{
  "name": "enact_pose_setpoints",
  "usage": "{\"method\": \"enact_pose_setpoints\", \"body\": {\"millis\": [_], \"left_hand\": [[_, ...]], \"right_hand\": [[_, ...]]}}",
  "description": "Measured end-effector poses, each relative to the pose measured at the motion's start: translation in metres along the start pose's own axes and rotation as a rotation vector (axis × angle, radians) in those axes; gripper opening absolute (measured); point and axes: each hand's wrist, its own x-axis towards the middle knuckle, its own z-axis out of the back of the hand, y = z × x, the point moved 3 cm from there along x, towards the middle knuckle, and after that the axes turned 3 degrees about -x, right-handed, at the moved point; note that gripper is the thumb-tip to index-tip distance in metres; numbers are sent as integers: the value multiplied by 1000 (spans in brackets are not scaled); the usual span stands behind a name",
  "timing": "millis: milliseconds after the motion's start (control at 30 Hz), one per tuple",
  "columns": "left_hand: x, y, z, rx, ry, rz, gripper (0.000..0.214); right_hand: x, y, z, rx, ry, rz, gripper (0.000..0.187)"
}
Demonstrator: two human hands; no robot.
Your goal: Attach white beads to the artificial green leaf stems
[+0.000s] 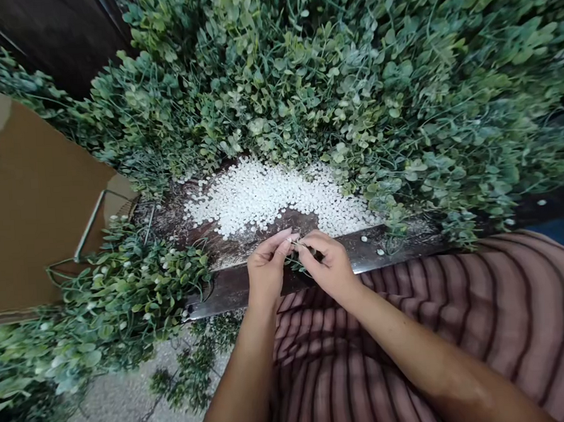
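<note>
My left hand and my right hand meet fingertip to fingertip above the near edge of the dark table. A tiny white bead shows at the pinched thumb and forefinger of my left hand. My right hand is closed on a thin green artificial sprig, whose leaves hang below the fingers and are partly hidden. Just beyond both hands lies a spread pile of white beads.
Artificial greenery is heaped along the back and right. More sprigs with white beads on them lie at the left, beside a cardboard box with a bent metal wire. The table's raised front edge borders striped fabric.
</note>
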Motion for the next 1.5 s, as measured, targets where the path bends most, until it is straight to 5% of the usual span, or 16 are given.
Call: {"method": "enact_pose_setpoints", "body": {"millis": [1500], "left_hand": [[2,-1,1,79,-6,3,19]], "right_hand": [[3,0,2,2,16,-31,17]]}}
